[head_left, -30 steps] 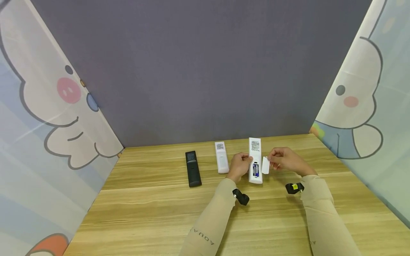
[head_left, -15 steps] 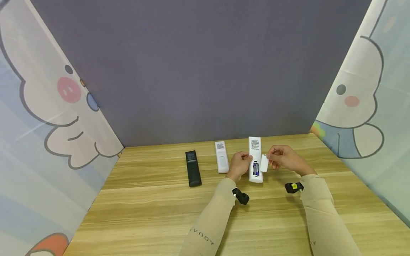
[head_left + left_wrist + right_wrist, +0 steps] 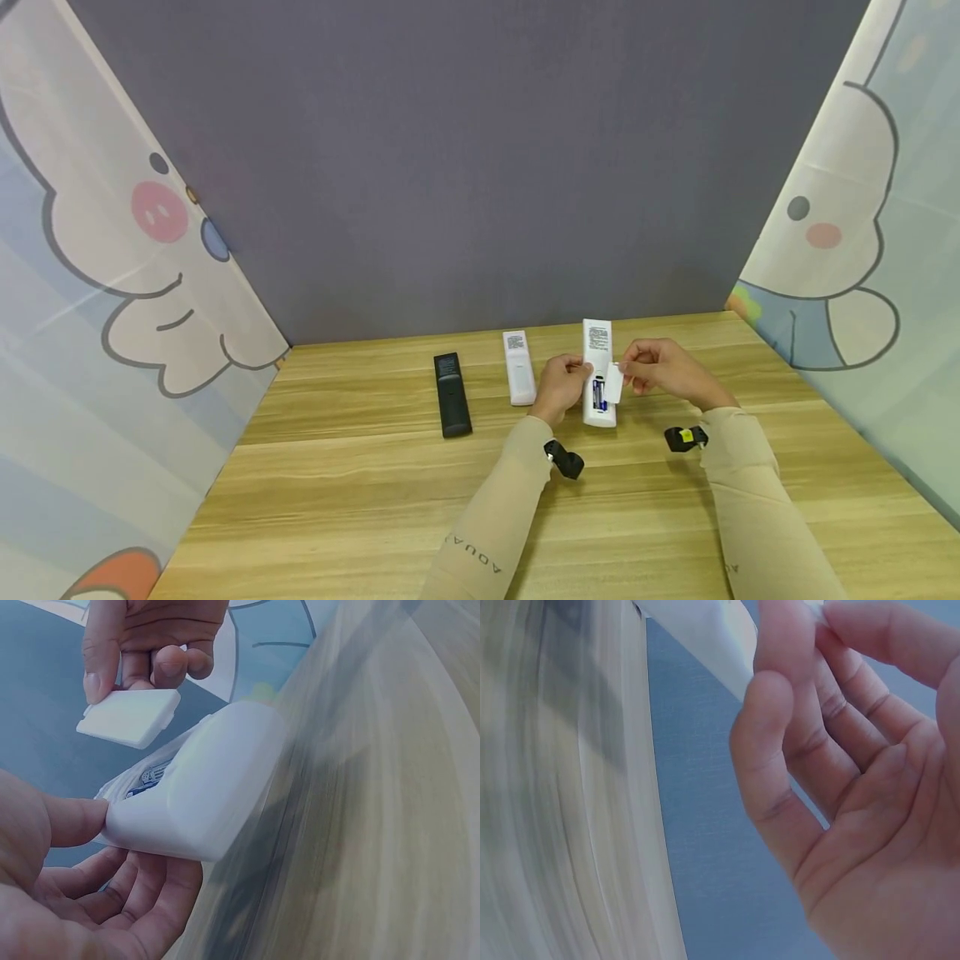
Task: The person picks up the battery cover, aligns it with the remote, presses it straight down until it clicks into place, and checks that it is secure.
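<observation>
My left hand [image 3: 558, 389] grips a white remote control [image 3: 597, 342] by its left side, thumb on the upward-facing back and fingers underneath. Its battery compartment is uncovered, and blue-and-silver batteries [image 3: 598, 395] lie inside. Between thumb and fingers my right hand [image 3: 663, 368] pinches a white battery cover [image 3: 614, 383]. In the head view the cover overlaps the right part of the compartment. From the left wrist view, the cover [image 3: 129, 718] is held apart from the remote [image 3: 217, 780], just above the batteries. Only a sliver of what the right hand [image 3: 855, 750] pinches shows in the right wrist view.
A smaller white remote [image 3: 519, 369] lies back-up on the wooden table [image 3: 337, 483], left of my left hand. Further left lies a black remote [image 3: 453, 396]. A grey panel [image 3: 480, 167] stands along the table's back edge, with printed curtains at both sides.
My right hand has moved the battery cover left, from beside the remote to over part of its compartment. The left hand keeps its grip on the remote almost unmoved.
</observation>
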A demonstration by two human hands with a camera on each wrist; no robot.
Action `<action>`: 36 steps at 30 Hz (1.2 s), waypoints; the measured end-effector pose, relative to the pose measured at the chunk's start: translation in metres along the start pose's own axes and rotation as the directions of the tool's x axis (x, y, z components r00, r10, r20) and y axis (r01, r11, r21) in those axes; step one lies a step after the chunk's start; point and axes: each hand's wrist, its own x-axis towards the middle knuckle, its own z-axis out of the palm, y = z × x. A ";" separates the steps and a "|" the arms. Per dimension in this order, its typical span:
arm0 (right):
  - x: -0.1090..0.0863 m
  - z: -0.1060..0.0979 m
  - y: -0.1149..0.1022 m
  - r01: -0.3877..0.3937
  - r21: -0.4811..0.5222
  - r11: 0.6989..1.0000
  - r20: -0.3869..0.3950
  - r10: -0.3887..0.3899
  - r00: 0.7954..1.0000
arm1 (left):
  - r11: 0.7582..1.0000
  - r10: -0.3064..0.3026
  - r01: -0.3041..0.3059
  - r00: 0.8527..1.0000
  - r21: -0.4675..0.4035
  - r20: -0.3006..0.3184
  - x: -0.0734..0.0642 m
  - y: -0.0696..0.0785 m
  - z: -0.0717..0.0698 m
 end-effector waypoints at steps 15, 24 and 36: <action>0.005 0.004 0.000 0.021 -0.016 1.000 0.054 -0.020 0.998 | 1.000 -0.004 0.004 1.000 0.009 0.005 0.000 0.000 0.000; 0.006 0.008 0.001 0.040 -0.035 0.999 0.079 -0.037 0.996 | 1.000 -0.021 0.021 1.000 -0.009 0.017 0.000 0.001 0.000; 0.009 0.010 0.002 0.059 -0.041 0.997 0.105 -0.055 0.993 | 0.999 -0.031 0.032 0.999 -0.032 0.033 -0.002 0.003 -0.002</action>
